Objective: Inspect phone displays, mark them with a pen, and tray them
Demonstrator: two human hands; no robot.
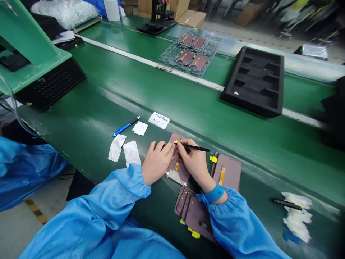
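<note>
A brownish phone screen panel [178, 176] lies on the green bench under both hands, with an orange flex cable showing between them. My left hand [159, 162] rests on its left side, fingers stretched out toward the top edge. My right hand [196, 162] is closed on a slim black pen-like tool [199, 148], whose tip is by a small yellow tab [175, 142] near my left fingertips. Beside my right wrist lie more screen panels [229, 169] with a yellow tab. Another overlapping stack of panels [198, 216] sits nearer me, partly under my right sleeve.
Left of my hands are a blue pen [125, 126], white paper pieces [132, 153] and a handwritten label [159, 120]. Farther back are a clear tray [172, 54] with several panels and a black foam tray [254, 81]. Crumpled tissue [298, 219] lies at right.
</note>
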